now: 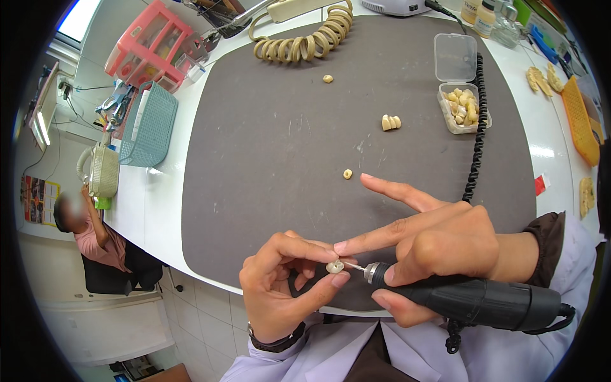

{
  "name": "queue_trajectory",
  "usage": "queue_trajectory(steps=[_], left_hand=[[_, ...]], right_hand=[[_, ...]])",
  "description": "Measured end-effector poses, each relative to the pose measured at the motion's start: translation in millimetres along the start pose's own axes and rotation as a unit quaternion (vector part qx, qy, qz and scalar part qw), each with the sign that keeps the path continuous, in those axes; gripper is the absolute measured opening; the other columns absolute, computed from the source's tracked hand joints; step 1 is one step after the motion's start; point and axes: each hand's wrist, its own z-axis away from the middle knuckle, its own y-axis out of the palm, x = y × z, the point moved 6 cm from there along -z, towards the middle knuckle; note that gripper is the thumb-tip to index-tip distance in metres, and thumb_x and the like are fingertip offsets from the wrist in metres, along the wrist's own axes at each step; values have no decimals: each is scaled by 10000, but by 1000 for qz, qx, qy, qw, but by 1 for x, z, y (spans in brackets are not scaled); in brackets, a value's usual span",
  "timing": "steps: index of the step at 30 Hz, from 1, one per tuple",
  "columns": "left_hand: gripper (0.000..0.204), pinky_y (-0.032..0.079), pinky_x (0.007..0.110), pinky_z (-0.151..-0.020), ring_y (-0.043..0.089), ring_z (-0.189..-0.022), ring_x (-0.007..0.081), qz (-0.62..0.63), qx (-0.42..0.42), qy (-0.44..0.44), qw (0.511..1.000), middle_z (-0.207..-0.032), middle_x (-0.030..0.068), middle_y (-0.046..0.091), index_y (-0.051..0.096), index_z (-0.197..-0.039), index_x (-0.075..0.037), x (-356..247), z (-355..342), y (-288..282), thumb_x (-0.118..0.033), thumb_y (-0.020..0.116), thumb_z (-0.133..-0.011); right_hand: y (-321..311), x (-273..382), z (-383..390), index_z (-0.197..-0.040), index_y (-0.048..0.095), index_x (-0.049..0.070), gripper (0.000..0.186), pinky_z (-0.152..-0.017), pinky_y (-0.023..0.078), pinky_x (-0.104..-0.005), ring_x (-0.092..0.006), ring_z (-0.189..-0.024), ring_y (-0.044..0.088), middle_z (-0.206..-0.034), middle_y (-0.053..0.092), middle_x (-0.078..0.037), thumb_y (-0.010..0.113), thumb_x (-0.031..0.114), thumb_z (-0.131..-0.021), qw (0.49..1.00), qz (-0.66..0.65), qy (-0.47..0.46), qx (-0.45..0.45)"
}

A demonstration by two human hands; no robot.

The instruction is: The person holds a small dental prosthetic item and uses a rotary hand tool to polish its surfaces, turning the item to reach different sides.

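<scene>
Between the thumb and fingertips of my left hand (pixel 280 280) is a small pale dental crown (pixel 335 267). My right hand (pixel 439 248) grips a black handheld rotary tool (pixel 484 300), its metal collar pointing left. The tool's thin bit reaches the crown's right side; whether it touches is too small to tell. One right finger rests against the left fingertips, while another stretches out over the mat. Beyond the hands, a single yellowish crown (pixel 347 174) lies on the grey mat (pixel 254 146), with a joined row of crowns (pixel 391 122) and another crown (pixel 328 79) farther off.
An open clear box (pixel 450 125) of tooth-shaped pieces stands at the mat's right, beside a black coiled cord (pixel 478 140). A beige coiled hose (pixel 305 48) lies at the back. Left are a teal basket (pixel 150 127) and pink drawers (pixel 149 48). Another person (pixel 95 232) sits far left.
</scene>
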Motion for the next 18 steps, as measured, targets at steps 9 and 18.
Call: queue_trajectory(steps=[9,18], left_hand=[[285,337,208,-523,514,-659,61,-7,-25,16,1000,-906,96,754,709,-911,-42,1,0,-1,49,838,-673],[283,321,217,-509,483,-646,70,-30,-15,34,999,-890,76,757,726,-912,-53,-1,-1,0,43,840,-671]], right_hand=[[0,0,-4,-727,585,107,212,-1067,361,-687,-276,-984,734,-563,582,25,794,92,-756,1000,14,12,-3],[-1,-2,-3,-698,587,104,219,-1063,371,-678,-261,-971,737,-586,602,27,803,89,-736,1000,14,8,-23]])
